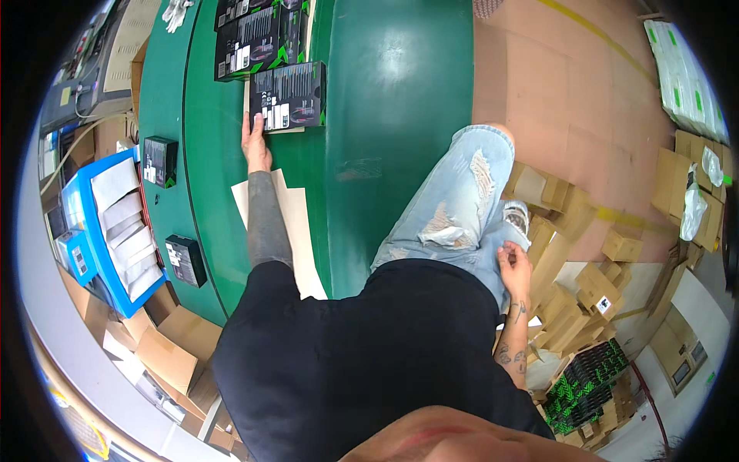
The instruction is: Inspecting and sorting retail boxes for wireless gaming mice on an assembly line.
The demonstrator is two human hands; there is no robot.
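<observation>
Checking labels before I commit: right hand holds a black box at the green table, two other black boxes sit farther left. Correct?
Wrong hand. The head view shows the left hand holding the black box at the green table; two other black boxes sit farther left.

The tabletop [219,162] is solid green. Over the tabletop, the held box [289,96] is black with white print and bright green accents. Left of the tabletop, the bin [75,208] is bright blue; right of it, the floor [550,92] is pinkish brown, striped yellow.
</observation>
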